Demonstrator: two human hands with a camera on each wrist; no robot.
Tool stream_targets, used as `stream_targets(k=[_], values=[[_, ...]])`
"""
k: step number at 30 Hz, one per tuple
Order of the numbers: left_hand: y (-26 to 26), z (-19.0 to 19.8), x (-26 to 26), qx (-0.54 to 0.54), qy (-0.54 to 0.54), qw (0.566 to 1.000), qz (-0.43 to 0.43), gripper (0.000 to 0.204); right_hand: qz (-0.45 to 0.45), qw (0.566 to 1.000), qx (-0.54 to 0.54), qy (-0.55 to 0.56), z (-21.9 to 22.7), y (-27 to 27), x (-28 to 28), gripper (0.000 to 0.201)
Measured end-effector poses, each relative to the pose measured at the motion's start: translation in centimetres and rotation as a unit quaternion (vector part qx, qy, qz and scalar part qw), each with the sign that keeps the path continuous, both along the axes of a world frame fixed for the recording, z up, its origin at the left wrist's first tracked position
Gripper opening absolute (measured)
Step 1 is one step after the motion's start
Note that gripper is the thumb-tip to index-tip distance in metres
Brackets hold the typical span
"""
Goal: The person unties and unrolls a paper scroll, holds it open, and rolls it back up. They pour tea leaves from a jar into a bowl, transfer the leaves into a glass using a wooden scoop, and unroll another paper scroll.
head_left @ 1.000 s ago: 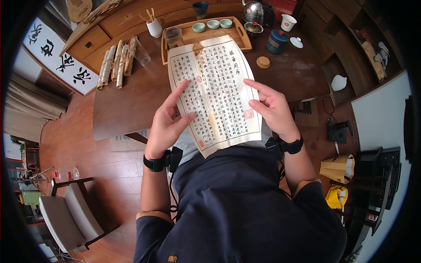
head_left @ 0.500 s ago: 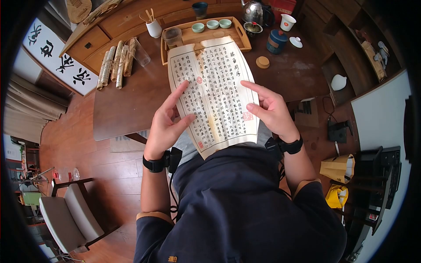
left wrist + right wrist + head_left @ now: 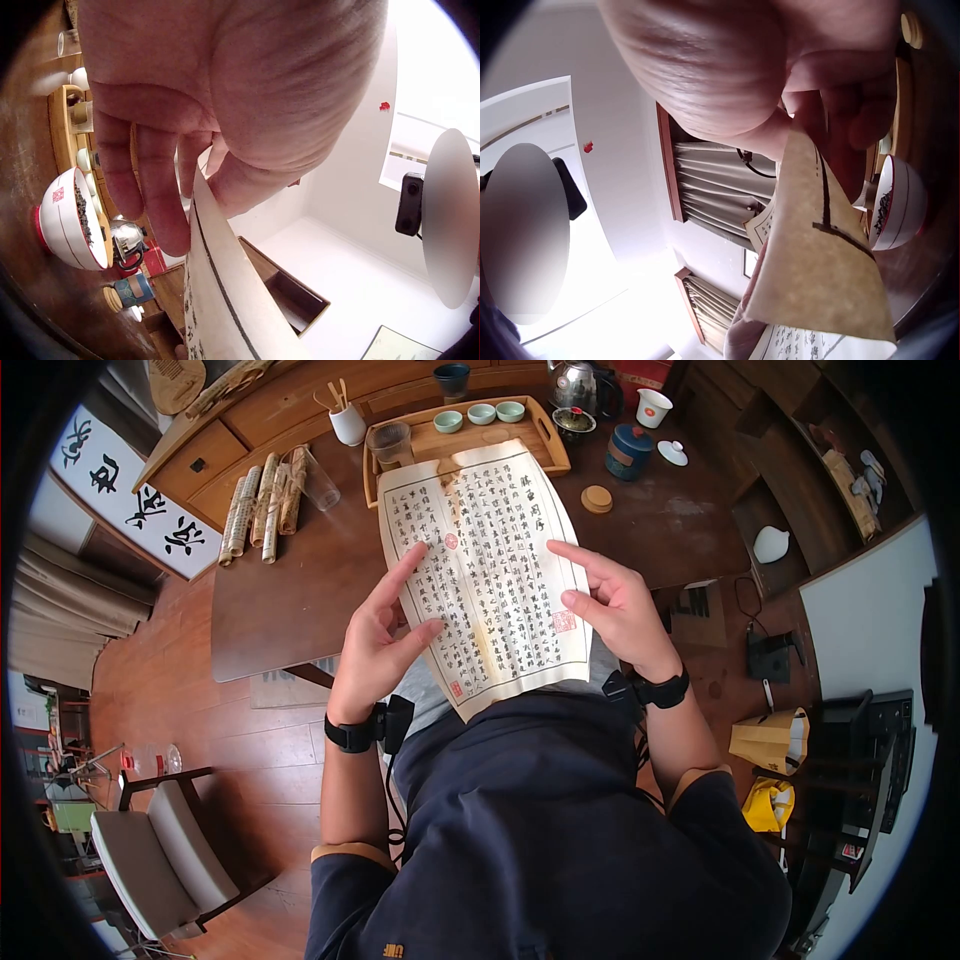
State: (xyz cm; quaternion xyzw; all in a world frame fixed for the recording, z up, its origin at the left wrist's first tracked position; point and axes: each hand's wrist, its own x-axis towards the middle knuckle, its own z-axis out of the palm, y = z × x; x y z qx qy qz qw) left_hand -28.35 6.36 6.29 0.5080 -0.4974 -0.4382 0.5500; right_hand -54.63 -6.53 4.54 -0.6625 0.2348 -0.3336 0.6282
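Observation:
A cream sheet of paper (image 3: 490, 580), covered with columns of black handwritten characters, is held tilted above the lap in the head view. It has red seal stamps and brownish stains. The left hand (image 3: 382, 635) grips its left edge, index finger and thumb showing over the written face. At the opposite edge the right hand (image 3: 620, 610) holds it likewise. In the left wrist view the edge of the paper (image 3: 217, 292) runs between thumb and fingers. The right wrist view has the curved paper (image 3: 817, 255) between that hand's thumb and fingers.
A white bowl (image 3: 64, 221) with dark tea leaves stands on the table, hidden by the paper in the head view. Behind are a wooden tray (image 3: 430, 445) with green cups, a blue canister (image 3: 630, 452), a kettle (image 3: 580, 388) and several rolled scrolls (image 3: 262, 510) at left.
The right hand has shifted slightly left, its edge of the paper moving in a little with it. The left hand keeps nearly the same place.

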Motion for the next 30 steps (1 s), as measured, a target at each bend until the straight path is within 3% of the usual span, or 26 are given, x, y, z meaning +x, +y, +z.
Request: stream_targets(k=[30], values=[[-0.12,-0.24,0.01,-0.005,0.006,1.000,0.002,0.076,-0.001,1.000,0.018,-0.002,-0.02,0.01,0.06,0.052]])
